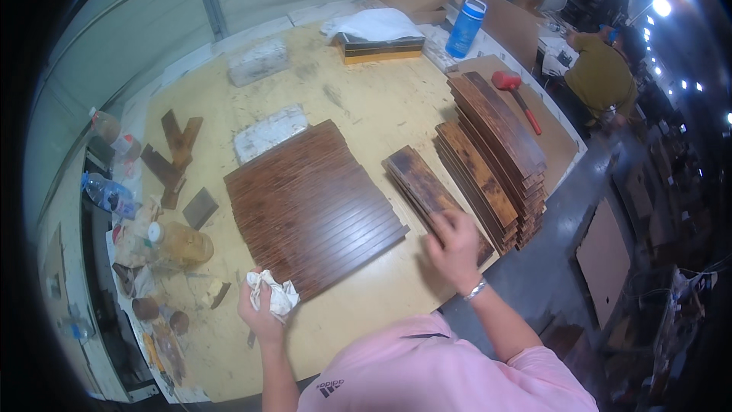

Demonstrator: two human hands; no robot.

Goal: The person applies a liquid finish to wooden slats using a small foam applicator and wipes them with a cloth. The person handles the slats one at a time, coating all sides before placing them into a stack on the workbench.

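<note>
My left hand (264, 317) is closed around a crumpled white rag (276, 297), at the near left corner of a panel of dark brown wooden strips (313, 206) laid side by side. My right hand (455, 253) has its fingers curled over the near part of a small pile of wooden planks (427, 187) to the right of the panel. The pile's top plank is mottled dark and light brown. Where the fingertips meet the wood is partly hidden by the hand itself.
Taller plank stacks (499, 130) stand on the right, with a red mallet (518, 98) beyond. A blue bottle (466, 28) is at the back. Along the left edge are a jug of yellowish liquid (183, 244) and plastic bottles (110, 194). Another person (601, 72) is at far right.
</note>
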